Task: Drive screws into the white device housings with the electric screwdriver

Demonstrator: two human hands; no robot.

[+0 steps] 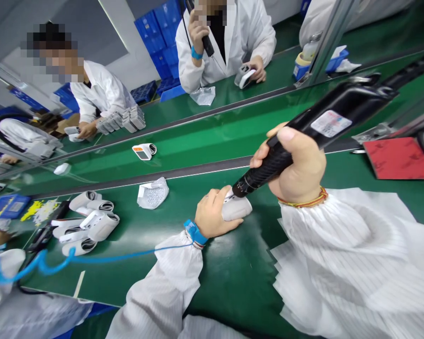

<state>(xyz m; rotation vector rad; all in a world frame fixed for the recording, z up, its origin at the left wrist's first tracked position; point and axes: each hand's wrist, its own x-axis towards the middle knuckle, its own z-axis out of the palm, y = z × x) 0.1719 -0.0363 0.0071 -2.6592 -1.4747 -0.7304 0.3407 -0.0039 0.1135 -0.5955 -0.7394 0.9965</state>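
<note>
My right hand (297,165) is wrapped round a black electric screwdriver (325,117), which slants down to the left. Its tip meets a white and grey cuffed device (237,208) on the green bench. My left hand (214,214), a blue strap at its wrist, grips that device from the left and partly covers it. Left of my left hand lies a clear bag of small screws (153,193). Farther left is a pile of similar cuffed devices (92,221).
A green conveyor (198,141) crosses behind the bench, carrying a white device (144,151). Co-workers sit beyond it. A red sheet (399,159) lies at right. A blue coiled cord (127,257) stretches left from my left wrist. Yellow and white small parts (38,212) lie far left.
</note>
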